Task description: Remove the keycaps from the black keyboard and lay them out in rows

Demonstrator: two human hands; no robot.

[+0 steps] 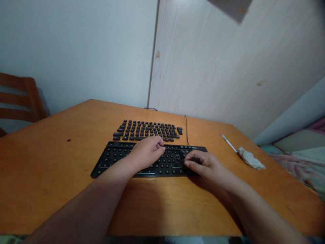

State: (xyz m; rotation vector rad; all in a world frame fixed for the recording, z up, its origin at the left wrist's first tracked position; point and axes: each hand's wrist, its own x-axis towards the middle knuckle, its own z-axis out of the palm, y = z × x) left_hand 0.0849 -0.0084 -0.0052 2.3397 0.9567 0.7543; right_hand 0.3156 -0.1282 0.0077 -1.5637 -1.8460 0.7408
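See main black plastic keycaps [151, 131] off long black keyboard [167, 163]; can't judge number pad [184, 153], or grasp in curled fingers, left hand [148, 151] or right hand [207, 164].

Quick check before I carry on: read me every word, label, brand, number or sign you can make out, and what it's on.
None can be read.
Detached keycaps: any legends too small and blurred.
Keyboard base: faint pale marks along its top right edge, too small to read.
White stick and crumpled cloth: no readable lettering.
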